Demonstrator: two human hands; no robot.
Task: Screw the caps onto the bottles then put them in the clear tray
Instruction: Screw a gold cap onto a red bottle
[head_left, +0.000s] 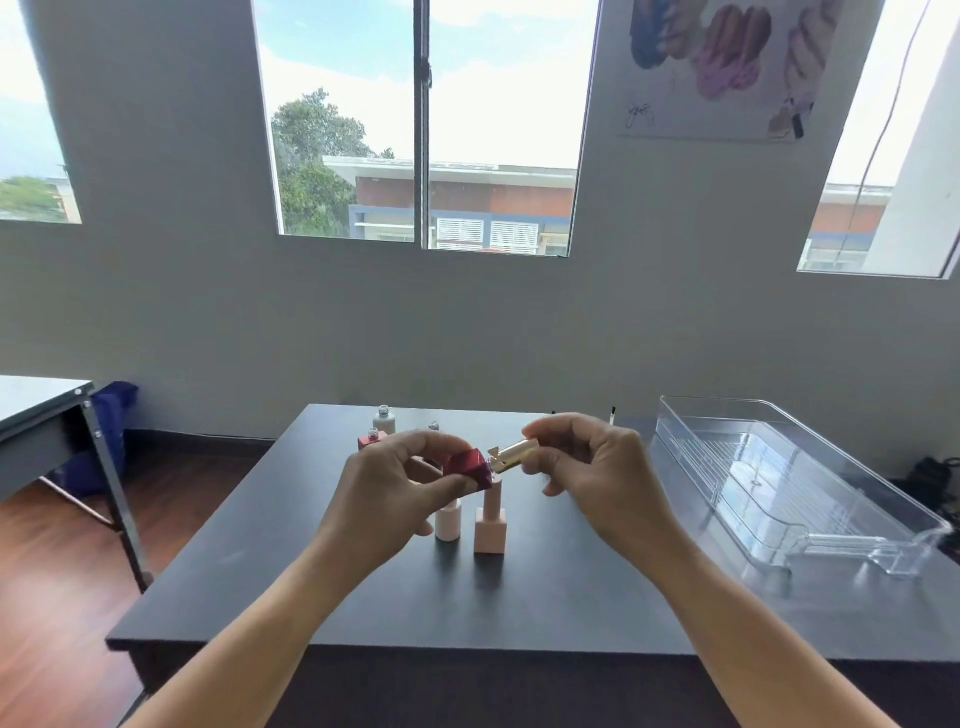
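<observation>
My left hand (395, 493) grips a small red square bottle (469, 466), tipped on its side above the dark table (260, 582). My right hand (597, 478) pinches a gold cap (514, 453) with its end meeting the bottle's neck. Below them stand a pink square bottle (490, 530) with a cap on and a round pale bottle (448, 522), partly hidden by my left hand. Further back stand an uncapped red bottle (370, 440), an uncapped white bottle (384, 420) and one more neck (434, 426). The clear tray (810, 441) lies at the right with nothing in it.
A thin brush cap (613, 415) stands at the table's far edge near the tray. A second table (41, 410) with a metal leg is at the left over a wooden floor. Wall and windows rise behind.
</observation>
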